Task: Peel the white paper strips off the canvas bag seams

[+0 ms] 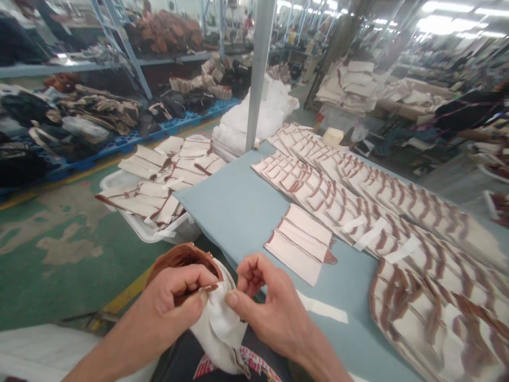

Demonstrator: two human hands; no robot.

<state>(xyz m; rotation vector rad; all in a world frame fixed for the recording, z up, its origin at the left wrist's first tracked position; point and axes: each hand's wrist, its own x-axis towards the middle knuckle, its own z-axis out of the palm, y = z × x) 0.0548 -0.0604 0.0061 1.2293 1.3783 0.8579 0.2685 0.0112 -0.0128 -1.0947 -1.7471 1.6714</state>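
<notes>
A cream fabric piece with a brown edge (222, 329) hangs over my lap, its brown part bunched at the upper left. My left hand (175, 302) pinches the brown edge of it between thumb and fingers. On the other side, my right hand (266, 297) has its thumb against the cream cloth, with the fingers curled above and apart from the thumb. Beyond my hands, a flat cream panel with brown seams (300, 241) lies on the blue-grey table (226, 199).
Overlapping rows of cream and brown pieces (345, 201) cover the table's right side, with white strips on them. At the left, a white bin (139, 228) holds similar pieces. A metal post (260, 74) rises behind the table's far corner.
</notes>
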